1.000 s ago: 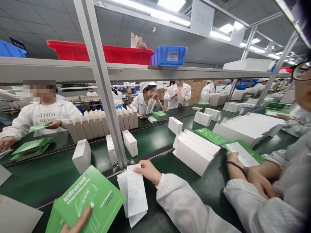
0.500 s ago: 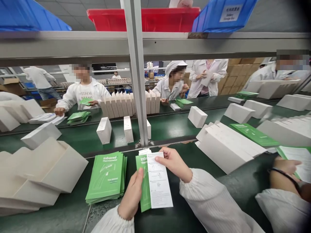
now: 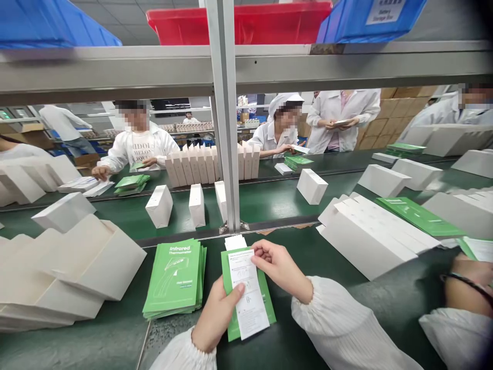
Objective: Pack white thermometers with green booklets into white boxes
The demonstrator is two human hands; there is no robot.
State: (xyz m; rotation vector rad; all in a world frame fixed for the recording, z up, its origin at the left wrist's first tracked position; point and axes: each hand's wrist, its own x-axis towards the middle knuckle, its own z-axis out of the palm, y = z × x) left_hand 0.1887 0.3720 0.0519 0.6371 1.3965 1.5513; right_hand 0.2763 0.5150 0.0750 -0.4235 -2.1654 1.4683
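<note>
My left hand [image 3: 216, 314] is closed around the left edge of a green user manual [image 3: 229, 329], its thumb pressing on a printed white leaflet [image 3: 250, 303] that lies over the manual's cover. My right hand [image 3: 284, 268] pinches the leaflet near its top right corner, fingers curled. Behind the manual's top edge, white paper [image 3: 235, 242] sticks out, partly hidden. Left of my hands rests a stack of green Infrared Thermometer manuals [image 3: 173, 280].
Open white boxes [image 3: 88, 262] lean together at left, and a row of white boxes [image 3: 377, 234] lies at right. Small white boxes stand on the green conveyor [image 3: 265, 198] beyond a metal post [image 3: 227, 128]. A co-worker's hand [image 3: 472, 280] is at far right.
The leaflet has moved left from the manual's right side to lie over its cover. My left thumb has come onto the leaflet. The view has shifted slightly.
</note>
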